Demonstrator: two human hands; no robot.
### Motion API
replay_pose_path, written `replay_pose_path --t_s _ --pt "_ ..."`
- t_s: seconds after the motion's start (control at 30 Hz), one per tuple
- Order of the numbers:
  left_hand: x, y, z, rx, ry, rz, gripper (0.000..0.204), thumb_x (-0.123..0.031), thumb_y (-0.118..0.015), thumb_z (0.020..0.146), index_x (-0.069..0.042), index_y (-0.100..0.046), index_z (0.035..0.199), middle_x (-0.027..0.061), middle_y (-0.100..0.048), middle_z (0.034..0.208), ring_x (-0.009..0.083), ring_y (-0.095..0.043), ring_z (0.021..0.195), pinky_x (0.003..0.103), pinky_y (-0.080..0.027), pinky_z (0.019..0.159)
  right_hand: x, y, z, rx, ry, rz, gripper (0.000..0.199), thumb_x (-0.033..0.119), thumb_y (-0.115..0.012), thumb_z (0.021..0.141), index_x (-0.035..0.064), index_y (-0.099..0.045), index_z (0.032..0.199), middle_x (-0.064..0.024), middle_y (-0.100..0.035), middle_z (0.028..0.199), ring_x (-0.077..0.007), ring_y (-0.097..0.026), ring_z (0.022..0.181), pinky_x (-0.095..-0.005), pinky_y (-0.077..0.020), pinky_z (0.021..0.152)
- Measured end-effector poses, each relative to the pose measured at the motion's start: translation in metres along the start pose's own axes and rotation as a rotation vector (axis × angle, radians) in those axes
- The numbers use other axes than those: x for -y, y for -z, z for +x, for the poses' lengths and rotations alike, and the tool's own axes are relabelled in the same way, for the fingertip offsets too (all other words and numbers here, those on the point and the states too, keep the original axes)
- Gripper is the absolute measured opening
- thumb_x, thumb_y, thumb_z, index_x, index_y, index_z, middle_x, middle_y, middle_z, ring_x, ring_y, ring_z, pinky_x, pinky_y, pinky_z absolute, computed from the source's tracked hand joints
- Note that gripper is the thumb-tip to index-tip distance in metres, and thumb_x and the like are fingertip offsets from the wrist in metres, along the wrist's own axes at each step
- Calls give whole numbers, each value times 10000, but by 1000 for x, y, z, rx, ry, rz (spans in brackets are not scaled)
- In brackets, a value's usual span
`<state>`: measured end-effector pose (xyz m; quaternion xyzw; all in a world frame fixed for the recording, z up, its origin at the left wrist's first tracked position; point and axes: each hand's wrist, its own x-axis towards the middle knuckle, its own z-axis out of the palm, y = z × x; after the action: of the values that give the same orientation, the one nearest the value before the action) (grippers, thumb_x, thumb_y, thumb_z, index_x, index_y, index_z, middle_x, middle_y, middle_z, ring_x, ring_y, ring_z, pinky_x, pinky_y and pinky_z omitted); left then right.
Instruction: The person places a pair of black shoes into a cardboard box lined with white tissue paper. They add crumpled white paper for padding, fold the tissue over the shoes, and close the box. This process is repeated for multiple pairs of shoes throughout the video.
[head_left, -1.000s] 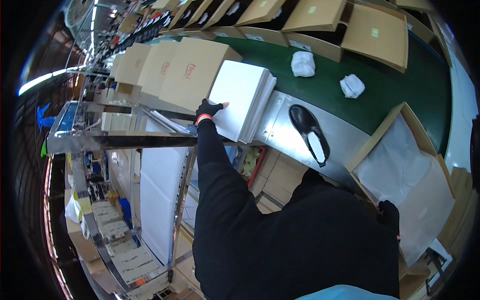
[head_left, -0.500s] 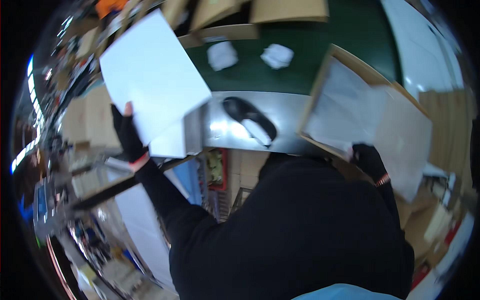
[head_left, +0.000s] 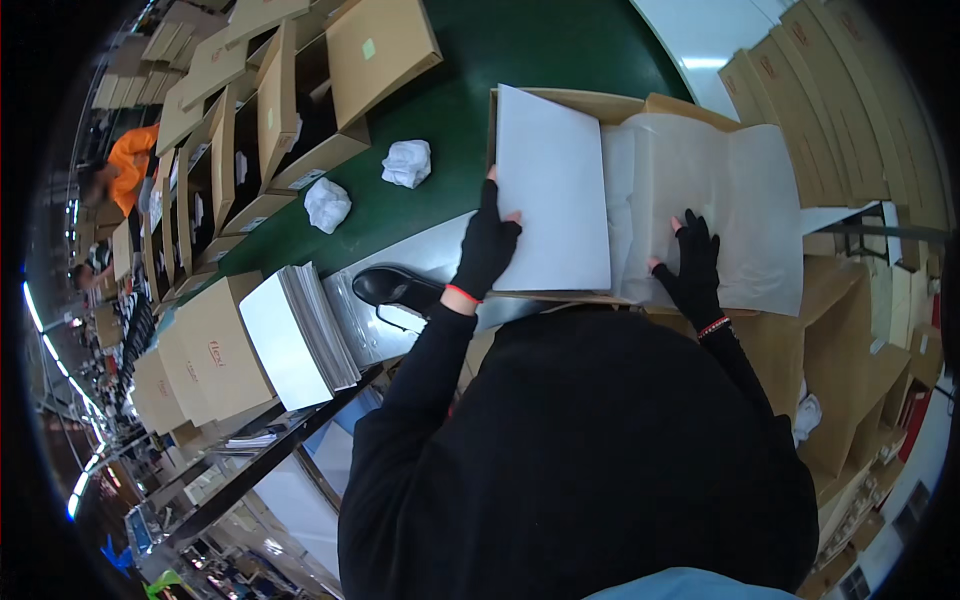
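An open brown cardboard box [head_left: 572, 98] stands in front of me, lined with thin white tissue paper [head_left: 755, 215] that spreads over its right side. My left hand [head_left: 488, 245], in a black fingerless glove, grips the left edge of a stiff white sheet [head_left: 555, 190] lying over the box's left part. With fingers spread, my right hand [head_left: 692, 268] rests on the tissue and holds nothing. A black shoe [head_left: 392, 286] lies on the metal strip left of the box, partly behind my left forearm. What is under the sheet is hidden.
A stack of white sheets [head_left: 300, 330] is at left, beside brown boxes [head_left: 215, 350]. Two crumpled paper wads [head_left: 327, 204] sit on the green surface [head_left: 480, 50]. Open boxes [head_left: 330, 145] line the far left; a person in orange [head_left: 130, 165] is beyond. Box stacks [head_left: 800, 110] stand at right.
The white sheet has moved right with my left hand, from above the stack to the box. My right hand has moved from the box's near edge onto the tissue. The view has turned.
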<state>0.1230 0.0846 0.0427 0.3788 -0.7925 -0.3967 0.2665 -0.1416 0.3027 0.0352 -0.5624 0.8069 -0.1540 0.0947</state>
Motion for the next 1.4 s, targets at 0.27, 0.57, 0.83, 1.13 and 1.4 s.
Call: replay_pose_path --t_s 0.27,0.57,0.83,1.13,1.4 --pt "-18 -30 0 7 -98 272 929 -267 -689 806 10 -116 1483 270 -477 1296 411 -577 999 463 -460 838 -1 15 28 -163 23 2 778 416 -680 823 66 -337 1427 -209 -281 1492 -405 -198 1407 -595 -110 1114" --pt "96 168 -125 528 962 705 1213 -590 -728 714 121 -61 1435 290 -489 1309 395 -449 1252 432 -326 1063 -25 -21 11 -97 -26 86 762 386 -606 894 87 -239 1492 -214 -203 1537 -403 -148 1428 -567 -111 1123" --pt "51 194 -119 193 825 -393 842 -113 -806 719 42 -333 1399 141 -556 1252 209 -543 1149 342 -444 968 -48 -23 9 -120 -10 58 768 353 -632 873 89 -246 1484 -193 -212 1539 -375 -160 1431 -565 -102 1126" --pt "-46 54 62 826 119 -293 782 -288 -721 827 71 -337 1406 231 -454 1389 268 -445 1289 339 -324 1081 -56 -19 14 -84 -97 5 747 377 -612 885 97 -258 1481 -196 -213 1537 -395 -184 1419 -583 -147 1107" --pt "29 10 76 252 59 -126 270 -68 -574 848 -57 -595 1117 144 -659 1004 264 -651 903 352 -501 787 -52 -4 -18 -223 -156 55 661 294 -635 886 73 -347 1438 -169 -327 1490 -341 -250 1404 -513 -159 1131"
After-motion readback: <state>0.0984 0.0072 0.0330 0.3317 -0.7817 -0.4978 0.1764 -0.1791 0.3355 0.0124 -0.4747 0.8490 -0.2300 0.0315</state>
